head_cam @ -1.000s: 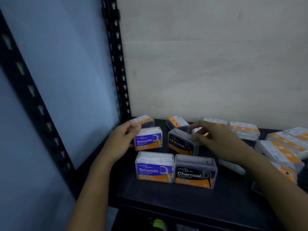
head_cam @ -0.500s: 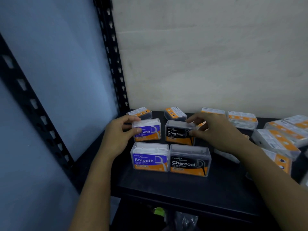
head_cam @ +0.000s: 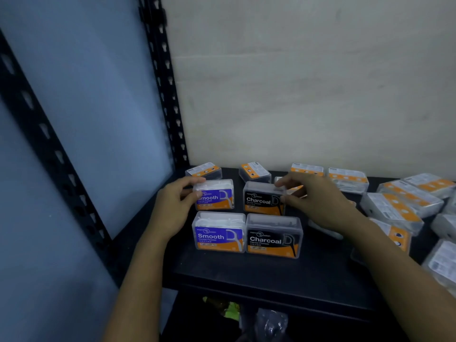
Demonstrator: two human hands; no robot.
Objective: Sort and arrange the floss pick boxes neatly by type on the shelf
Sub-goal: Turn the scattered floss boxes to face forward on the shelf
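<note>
1. Two rows of two boxes stand at the left end of the shelf (head_cam: 246, 275). In front, the front Smooth box (head_cam: 219, 233) and front Charcoal box (head_cam: 274, 236) touch side by side, labels towards you.
2. Your left hand (head_cam: 172, 208) pinches the left end of the rear Smooth box (head_cam: 214, 197), thumb on the label face and fingers over the lid.
3. Your right hand (head_cam: 318, 203) grips the right end of the rear Charcoal box (head_cam: 264, 199), with fingers on its top corner.
4. Both rear boxes lie with their long axes left to right, parallel to the front pair, but a gap separates them.
5. Each box lies inward of the hand that holds it, so closing the gap probably means pushing your hands towards each other.
6. Many unsorted boxes (head_cam: 392, 208) lie flat to the right, nearer your right hand.
</note>
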